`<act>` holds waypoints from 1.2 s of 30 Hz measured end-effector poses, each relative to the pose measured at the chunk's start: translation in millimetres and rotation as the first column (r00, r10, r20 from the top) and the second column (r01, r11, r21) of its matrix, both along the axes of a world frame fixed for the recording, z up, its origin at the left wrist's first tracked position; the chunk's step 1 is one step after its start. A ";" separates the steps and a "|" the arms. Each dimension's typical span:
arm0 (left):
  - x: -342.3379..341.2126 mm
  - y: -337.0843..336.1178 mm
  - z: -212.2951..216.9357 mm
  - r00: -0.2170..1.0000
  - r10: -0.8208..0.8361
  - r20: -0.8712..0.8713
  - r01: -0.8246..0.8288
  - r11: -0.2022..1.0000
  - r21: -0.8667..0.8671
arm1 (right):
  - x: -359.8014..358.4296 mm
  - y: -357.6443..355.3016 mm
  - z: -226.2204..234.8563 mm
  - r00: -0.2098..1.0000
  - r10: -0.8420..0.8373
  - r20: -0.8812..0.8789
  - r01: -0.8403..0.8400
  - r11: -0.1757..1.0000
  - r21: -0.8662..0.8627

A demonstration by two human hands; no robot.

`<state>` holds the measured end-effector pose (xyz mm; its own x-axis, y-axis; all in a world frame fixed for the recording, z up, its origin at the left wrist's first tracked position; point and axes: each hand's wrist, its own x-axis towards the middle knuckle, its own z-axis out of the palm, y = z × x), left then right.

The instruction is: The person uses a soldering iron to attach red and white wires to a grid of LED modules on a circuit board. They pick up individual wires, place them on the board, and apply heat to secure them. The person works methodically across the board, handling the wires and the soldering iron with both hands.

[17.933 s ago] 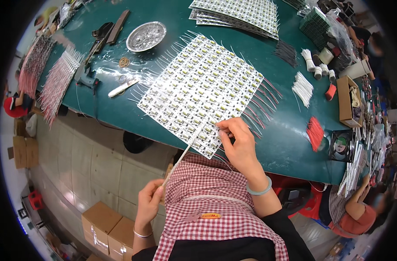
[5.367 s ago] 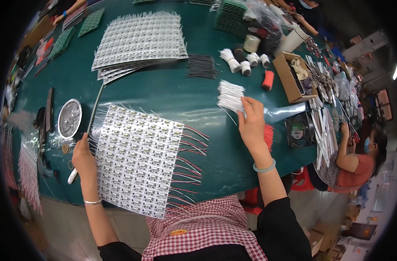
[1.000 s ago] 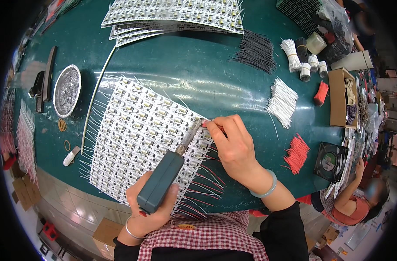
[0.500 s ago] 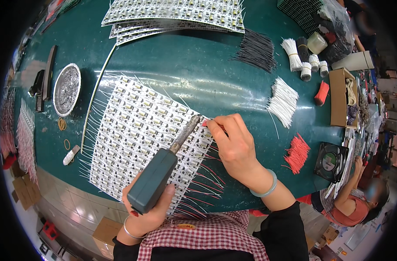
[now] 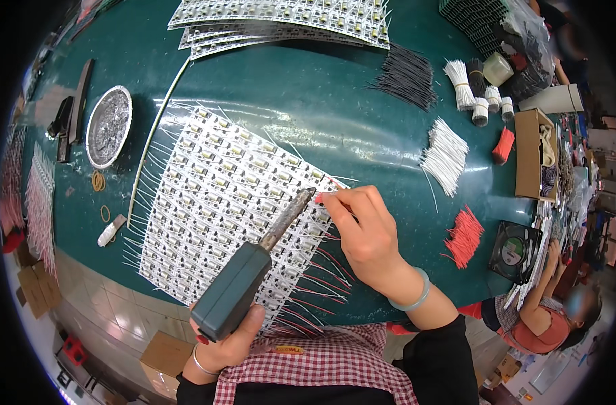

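My left hand (image 5: 235, 341) is closed round the dark green handle of a soldering gun (image 5: 232, 289). Its pointed metal tip angles up and right over a white circuit board panel (image 5: 217, 202), which carries rows of small components. Just right of that tip, my right hand (image 5: 365, 229) is pinched at the panel's right edge. Red shows at its fingertips, but whether they hold a wire is too small to tell. Red and white wires (image 5: 321, 287) stick out along the panel's lower right edge. Thin white wires fringe its left side.
Stacked panels (image 5: 281, 23) lie at the back. Black wires (image 5: 406, 75), white wires (image 5: 445, 156) and red wires (image 5: 464, 237) sit in heaps on the right, near a fan (image 5: 515, 251) and cardboard box (image 5: 527, 155). A round bowl (image 5: 109, 128) stands left. Another person (image 5: 541, 320) is at far right.
The soldering gun's tip has drawn slightly down and away from the panel's right edge. My right hand stays pinched near the same edge. The whole view has shifted a little.
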<state>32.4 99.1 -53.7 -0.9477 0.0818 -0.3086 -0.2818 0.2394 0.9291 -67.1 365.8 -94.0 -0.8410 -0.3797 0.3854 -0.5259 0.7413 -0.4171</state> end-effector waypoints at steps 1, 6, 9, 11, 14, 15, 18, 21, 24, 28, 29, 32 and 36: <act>-2.4 2.1 -0.3 1.000 0.014 -0.015 -0.014 1.000 0.000 | 0.0 -0.4 -0.6 1.000 0.000 0.000 0.000 1.000 0.004; -10.5 8.5 -5.5 0.988 -0.033 -0.148 0.025 0.998 -0.053 | 1.4 -2.2 0.3 1.000 -0.007 0.024 0.006 1.000 0.028; -15.5 11.4 -1.6 0.984 -0.073 -0.164 0.057 0.993 -0.100 | 2.6 -2.7 1.0 0.999 -0.021 0.028 0.020 0.999 0.049; -15.3 12.4 -2.2 0.986 -0.069 -0.154 0.056 0.995 -0.086 | 3.3 -3.4 1.1 0.999 -0.023 0.023 0.022 0.998 0.053; -16.0 13.2 -3.5 0.984 -0.074 -0.163 0.061 0.995 -0.083 | 3.7 -3.8 1.6 0.999 -0.021 0.026 0.020 0.998 0.063; -16.6 13.5 -3.8 0.982 -0.077 -0.171 0.063 0.994 -0.086 | 3.7 -4.0 1.9 0.999 -0.020 0.029 0.018 0.998 0.067; -20.2 14.5 -0.9 0.986 -0.096 -0.138 0.082 0.991 -0.106 | 3.8 -4.3 3.7 0.999 -0.021 0.032 0.018 0.996 0.083; -17.3 14.5 -6.5 0.975 -0.107 -0.194 0.084 0.989 -0.125 | 3.3 -4.8 4.4 0.999 -0.016 0.034 0.013 0.997 0.080; -21.2 15.2 -3.5 0.976 -0.122 -0.181 0.098 0.986 -0.137 | 3.6 -4.6 4.0 1.000 -0.013 0.027 0.010 0.995 0.095; -20.1 14.0 -2.7 0.983 -0.119 -0.142 0.098 0.984 -0.147 | 4.0 -6.6 5.3 1.000 -0.020 0.021 0.018 0.994 0.111; -20.4 13.8 -2.3 0.981 -0.127 -0.149 0.103 0.982 -0.159 | 3.8 -6.7 5.3 1.000 -0.019 0.018 0.017 0.994 0.110; -14.1 9.0 -9.0 0.968 -0.145 -0.205 0.108 0.978 -0.180 | 3.4 -7.5 6.1 1.000 -0.020 0.013 0.019 0.994 0.109; -12.6 8.0 -9.1 0.963 -0.104 -0.248 0.067 0.986 -0.153 | 4.4 -7.8 5.2 1.000 -0.027 0.014 0.025 0.993 0.114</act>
<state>19.8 107.1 -62.8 -0.9877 0.1385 -0.0725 -0.0134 0.3870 0.9220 -62.7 358.0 -88.8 -0.8565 -0.3987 0.3279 -0.5003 0.7978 -0.3366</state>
